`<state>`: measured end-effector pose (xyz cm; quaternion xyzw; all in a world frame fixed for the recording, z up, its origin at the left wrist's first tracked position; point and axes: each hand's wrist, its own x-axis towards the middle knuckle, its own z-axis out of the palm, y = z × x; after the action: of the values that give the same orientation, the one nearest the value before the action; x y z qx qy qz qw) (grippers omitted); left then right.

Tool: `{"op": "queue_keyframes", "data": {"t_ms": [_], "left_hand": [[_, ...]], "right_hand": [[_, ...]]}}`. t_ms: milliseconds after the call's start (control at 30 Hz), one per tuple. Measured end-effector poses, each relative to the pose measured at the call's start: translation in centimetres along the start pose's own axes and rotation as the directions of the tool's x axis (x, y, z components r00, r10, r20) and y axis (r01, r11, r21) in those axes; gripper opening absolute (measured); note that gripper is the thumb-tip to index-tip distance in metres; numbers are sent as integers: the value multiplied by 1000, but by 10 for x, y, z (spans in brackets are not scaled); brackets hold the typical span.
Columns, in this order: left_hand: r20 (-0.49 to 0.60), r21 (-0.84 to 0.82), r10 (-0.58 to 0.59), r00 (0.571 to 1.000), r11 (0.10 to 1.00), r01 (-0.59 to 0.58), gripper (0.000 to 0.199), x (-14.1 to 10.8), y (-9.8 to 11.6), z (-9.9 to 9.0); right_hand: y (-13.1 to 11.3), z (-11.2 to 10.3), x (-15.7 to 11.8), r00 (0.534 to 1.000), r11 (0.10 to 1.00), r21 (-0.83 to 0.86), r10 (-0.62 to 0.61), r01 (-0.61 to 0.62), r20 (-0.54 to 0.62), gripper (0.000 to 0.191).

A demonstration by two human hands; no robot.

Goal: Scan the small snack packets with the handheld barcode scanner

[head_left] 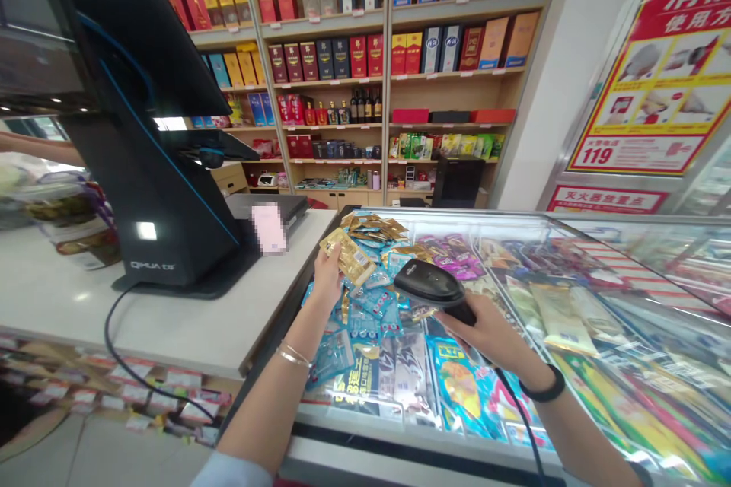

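My left hand point(327, 279) grips a small gold packet point(355, 262) by its left edge, with a barcode label showing on its face. In my right hand point(494, 327) is a black barcode scanner point(429, 284), its head tilted toward the packet and its cable hanging down past my wrist. Scanner and packet are apart. Beneath both hands lies a pile of blue packets point(365, 312) on the glass top of a chest freezer. More gold packets point(374, 227) are heaped at the far end of that pile.
A black point-of-sale terminal point(177, 243) stands on the white counter point(268, 312) to the left, near plastic tubs point(80, 232). Wrapped ice creams point(565, 319) fill the freezer at right. Shelves of boxed bottles point(325, 57) line the back wall. Another person's arm point(39, 146) shows at far left.
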<state>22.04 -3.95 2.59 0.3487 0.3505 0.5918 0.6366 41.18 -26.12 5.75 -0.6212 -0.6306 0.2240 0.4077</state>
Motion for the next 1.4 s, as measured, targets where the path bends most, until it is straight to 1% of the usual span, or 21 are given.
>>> {"op": "queue_keyframes", "data": {"t_ms": [200, 267, 333, 367, 433, 467, 533, 600, 667, 733, 800, 933, 1067, 1400], "left_hand": [[123, 26, 54, 991, 998, -57, 46, 0, -3, -3], [141, 28, 63, 988, 997, -67, 47, -1, -2, -2], [149, -10, 99, 984, 995, -98, 46, -2, -2, 1], [154, -52, 134, 979, 990, -128, 46, -3, -2, 2], [163, -152, 211, 964, 971, -187, 45, -5, -2, 6], [169, -197, 236, 957, 959, -202, 46, -5, -3, 7], [177, -249, 250, 952, 947, -203, 46, -6, -5, 8], [157, -238, 235, 959, 952, -195, 48, -5, -8, 7], [111, -168, 223, 968, 965, -203, 50, -4, -10, 4], [72, -94, 219, 973, 973, -212, 52, -2, -11, 2], [61, -81, 224, 973, 972, -219, 54, -2, -11, 1], [110, -153, 254, 961, 959, -237, 57, -4, -10, 5], [184, -158, 265, 947, 959, -237, 54, -7, -11, 7], [212, -170, 271, 939, 956, -238, 51, -7, -9, 7]], "right_hand": [[-3, -2, -1, 999, 1000, 0, 5, -5, -34, 39], [-4, -3, -2, 999, 1000, 1, 8, -8, -48, 39], [-5, -1, -4, 996, 999, 37, 18, -15, -83, 38], [-5, 1, -4, 995, 996, 89, 24, -15, -100, 39], [-4, 7, -4, 992, 967, 255, 38, -6, -120, 41], [-4, 10, -4, 992, 938, 347, 45, 0, -121, 42], [-4, 16, -2, 991, 872, 490, 61, 3, -115, 43], [-4, 19, -1, 989, 824, 567, 93, -12, -115, 43], [-4, 21, 1, 985, 795, 607, 122, -24, -120, 44], [-3, 23, 2, 982, 781, 624, 137, -27, -129, 44], [-1, 25, 2, 981, 778, 627, 141, -26, -134, 45], [2, 29, 4, 981, 782, 622, 143, -32, -130, 46], [1, 29, 4, 979, 780, 625, 146, -25, -144, 47], [-4, 26, 2, 980, 807, 590, 136, -26, -144, 46]]}}
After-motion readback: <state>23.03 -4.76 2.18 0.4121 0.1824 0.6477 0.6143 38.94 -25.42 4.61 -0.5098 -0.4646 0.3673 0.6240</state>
